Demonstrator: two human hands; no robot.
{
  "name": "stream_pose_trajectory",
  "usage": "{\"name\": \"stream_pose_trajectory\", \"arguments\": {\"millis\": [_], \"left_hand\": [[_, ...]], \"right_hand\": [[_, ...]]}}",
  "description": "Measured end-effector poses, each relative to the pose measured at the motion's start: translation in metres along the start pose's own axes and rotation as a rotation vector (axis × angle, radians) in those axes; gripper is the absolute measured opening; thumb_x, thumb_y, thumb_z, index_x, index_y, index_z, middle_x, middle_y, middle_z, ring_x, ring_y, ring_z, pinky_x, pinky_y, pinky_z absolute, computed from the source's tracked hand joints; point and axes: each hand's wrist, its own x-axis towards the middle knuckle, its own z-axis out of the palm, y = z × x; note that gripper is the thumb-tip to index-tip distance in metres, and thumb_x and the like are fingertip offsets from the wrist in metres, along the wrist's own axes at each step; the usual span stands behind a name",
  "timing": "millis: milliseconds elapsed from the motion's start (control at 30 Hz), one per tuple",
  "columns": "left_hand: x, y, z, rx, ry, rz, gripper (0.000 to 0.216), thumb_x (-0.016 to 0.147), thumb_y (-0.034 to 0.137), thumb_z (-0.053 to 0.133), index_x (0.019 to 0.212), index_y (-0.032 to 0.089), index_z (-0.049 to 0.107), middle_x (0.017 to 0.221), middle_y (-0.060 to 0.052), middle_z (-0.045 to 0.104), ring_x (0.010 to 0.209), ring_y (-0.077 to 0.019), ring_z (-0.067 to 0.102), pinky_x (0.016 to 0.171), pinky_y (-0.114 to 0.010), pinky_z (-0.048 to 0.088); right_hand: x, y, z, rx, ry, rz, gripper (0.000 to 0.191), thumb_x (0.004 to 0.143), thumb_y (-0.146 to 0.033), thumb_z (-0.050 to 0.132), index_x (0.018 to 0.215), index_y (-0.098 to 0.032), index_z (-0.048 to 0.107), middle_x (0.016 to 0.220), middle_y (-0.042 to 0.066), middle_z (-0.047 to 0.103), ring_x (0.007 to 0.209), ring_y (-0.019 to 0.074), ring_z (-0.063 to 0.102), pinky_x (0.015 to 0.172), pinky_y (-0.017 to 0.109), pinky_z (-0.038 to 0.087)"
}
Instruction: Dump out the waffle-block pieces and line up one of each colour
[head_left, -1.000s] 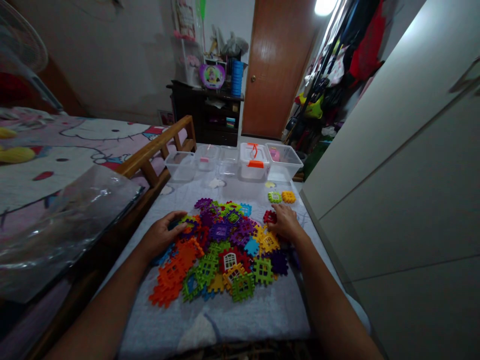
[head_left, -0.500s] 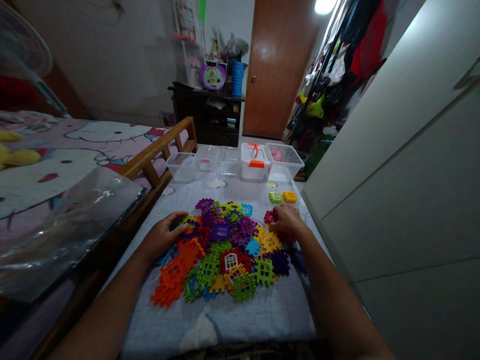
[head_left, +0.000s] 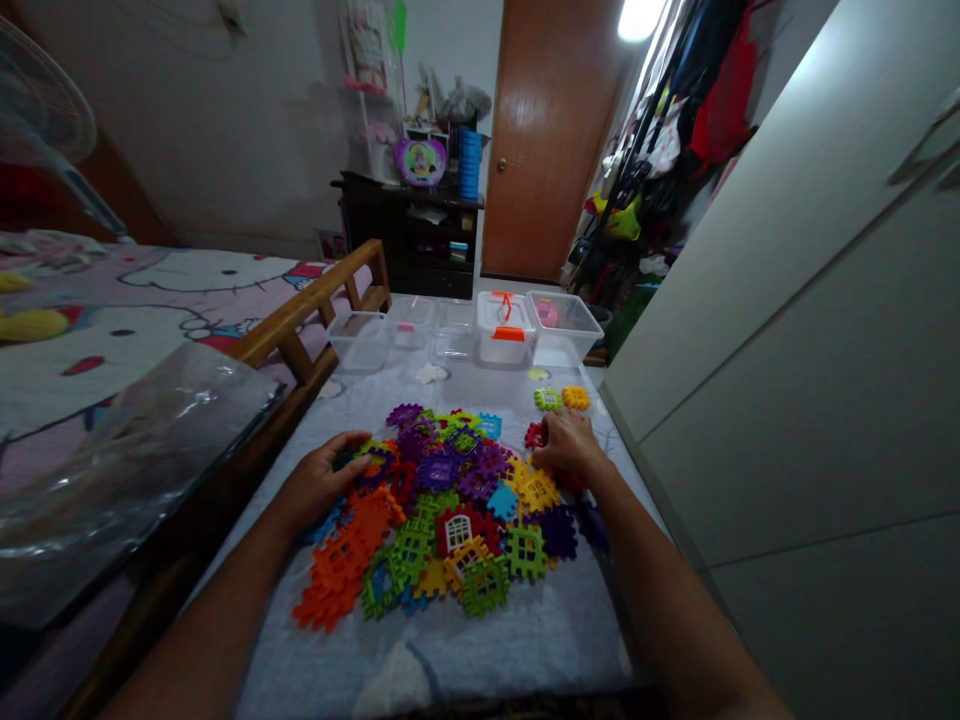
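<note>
— What sort of place is this?

— A bedroom in a home. A bed with a cartoon-cat sheet and a wooden frame stands on the left, with a fan beside it.

— Anything else that shows it?

— A brown wooden door at the back, clothes and bags hanging in a crowded heap next to it, and a dark shelf loaded with toys and small items. A tall white wardrobe fills the right side.

— And the middle?

— A cloth-covered surface strewn with colourful plastic toy tiles, with clear plastic boxes lined up at its far end.
</note>
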Motion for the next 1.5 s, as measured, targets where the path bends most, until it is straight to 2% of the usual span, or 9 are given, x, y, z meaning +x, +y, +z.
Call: {"name": "stream_pose_trajectory", "arguments": {"millis": [333,600,733,900,1000,1133,1300,1433,1500], "left_hand": [[0.002,-0.007,0.0,0.02,-0.02,0.009,0.068,0.072,0.07,0.062,0.115,0.019,0.068,0.119,-0.01,0.073,0.112,-0.0316,0.067,0.103,-0.043,0.049],[0.001,-0.009,0.0,0.038,-0.011,0.022,0.066,0.074,0.07,0.061,0.116,0.019,0.068,0.119,-0.01,0.073,0.112,-0.0317,0.067,0.104,-0.044,0.048],[0.001,-0.008,-0.001,0.04,-0.041,0.012,0.068,0.075,0.07,0.061,0.119,0.019,0.067,0.122,-0.011,0.071,0.113,-0.032,0.066,0.106,-0.045,0.047],[0.0,-0.006,-0.003,0.046,-0.035,0.004,0.068,0.074,0.071,0.061,0.119,0.02,0.067,0.121,-0.011,0.072,0.112,-0.0321,0.067,0.104,-0.045,0.048],[0.0,-0.008,-0.003,0.039,-0.029,-0.002,0.068,0.073,0.071,0.062,0.119,0.02,0.067,0.12,-0.01,0.073,0.11,-0.0318,0.068,0.102,-0.044,0.05],[0.002,-0.012,-0.002,0.026,-0.036,-0.008,0.069,0.073,0.07,0.062,0.119,0.02,0.068,0.12,-0.01,0.073,0.109,-0.0314,0.068,0.099,-0.042,0.052],[0.002,-0.013,-0.002,0.053,-0.032,0.002,0.068,0.074,0.07,0.062,0.119,0.019,0.067,0.122,-0.011,0.072,0.113,-0.0318,0.066,0.104,-0.043,0.048],[0.002,-0.014,-0.002,0.072,-0.02,0.017,0.065,0.076,0.069,0.06,0.118,0.02,0.068,0.12,-0.01,0.072,0.112,-0.0317,0.067,0.104,-0.043,0.048],[0.002,-0.016,-0.002,0.072,-0.021,0.018,0.065,0.076,0.069,0.061,0.119,0.02,0.068,0.12,-0.01,0.073,0.111,-0.0315,0.067,0.103,-0.043,0.049]], "right_hand": [[0.004,0.002,0.001,0.013,0.018,-0.02,0.039,0.072,-0.043,0.072,0.101,-0.018,0.07,0.113,0.016,0.066,0.109,0.0331,0.055,0.091,0.041,0.04],[0.052,0.007,-0.011,0.078,0.196,-0.14,0.052,0.073,-0.042,0.074,0.122,-0.025,0.066,0.131,0.011,0.057,0.119,0.0324,0.048,0.097,0.042,0.038],[0.078,0.005,-0.011,0.08,0.144,-0.17,0.052,0.073,-0.047,0.075,0.121,-0.028,0.067,0.136,0.009,0.054,0.125,0.0327,0.044,0.102,0.045,0.034],[0.095,0.002,-0.005,0.068,0.053,-0.17,0.055,0.072,-0.041,0.074,0.125,-0.028,0.066,0.139,0.01,0.054,0.128,0.0345,0.044,0.105,0.048,0.033],[0.097,0.005,-0.006,0.052,0.003,-0.167,0.061,0.072,-0.04,0.075,0.13,-0.029,0.064,0.144,0.011,0.051,0.132,0.0357,0.041,0.108,0.05,0.031],[0.098,0.017,-0.016,0.078,0.002,-0.12,0.078,0.071,-0.043,0.079,0.143,-0.03,0.053,0.152,0.01,0.045,0.139,0.0341,0.036,0.112,0.048,0.028],[0.098,0.028,-0.019,0.084,-0.016,-0.099,0.072,0.073,-0.038,0.077,0.141,-0.03,0.055,0.151,0.009,0.047,0.136,0.0334,0.039,0.111,0.046,0.031],[0.099,0.019,-0.011,0.059,-0.039,-0.133,0.075,0.07,-0.04,0.079,0.141,-0.029,0.055,0.151,0.01,0.046,0.137,0.0339,0.038,0.112,0.047,0.028],[0.099,0.013,-0.008,0.045,-0.04,-0.146,0.07,0.07,-0.041,0.078,0.137,-0.029,0.059,0.149,0.01,0.048,0.136,0.0347,0.039,0.111,0.049,0.029]]}}
